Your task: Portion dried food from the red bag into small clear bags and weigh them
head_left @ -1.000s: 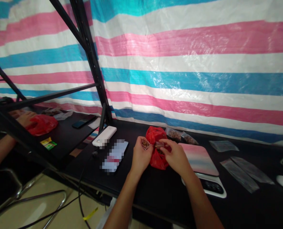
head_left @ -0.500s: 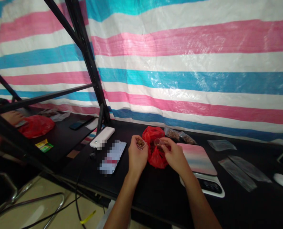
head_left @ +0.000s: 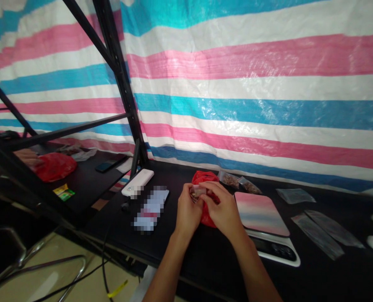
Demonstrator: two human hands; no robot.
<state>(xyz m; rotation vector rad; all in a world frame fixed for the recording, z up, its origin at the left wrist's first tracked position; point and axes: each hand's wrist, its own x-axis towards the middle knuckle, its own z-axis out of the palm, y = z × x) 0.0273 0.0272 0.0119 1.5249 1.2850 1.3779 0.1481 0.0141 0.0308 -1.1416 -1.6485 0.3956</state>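
Holding a small clear plastic packet point(head_left: 197, 192) with brown bits inside, the left hand point(head_left: 186, 212) and the right hand point(head_left: 221, 208) meet just above the black desk point(head_left: 205, 251). The fingers of both hands are pinched shut on the little packet, at its top edge. It is too small to tell if the top is open or sealed.

Right behind the hands sits a crumpled red plastic bag point(head_left: 205, 178). The packet is held in front of this bag, touching or nearly touching it.

Some work looks done already. Two small clear packets filled with brown bits point(head_left: 239, 182) lie at the back of the desk, near the striped sheet. Some work looks left too. Flat empty clear bags point(head_left: 318, 228) lie on the right side of the desk, well apart from the hands. So this looks like the middle of the job, not the end.

A white kitchen scale with a pink and blue pad on top point(head_left: 262, 214) sits just beside the right hand. Nothing is on the pad. A phone point(head_left: 151, 207) and a white power bank point(head_left: 137, 182) lie to the left of the hands.

Far to the left, at another desk, another person's hand point(head_left: 27, 157) rests by a second red bag point(head_left: 54, 166).
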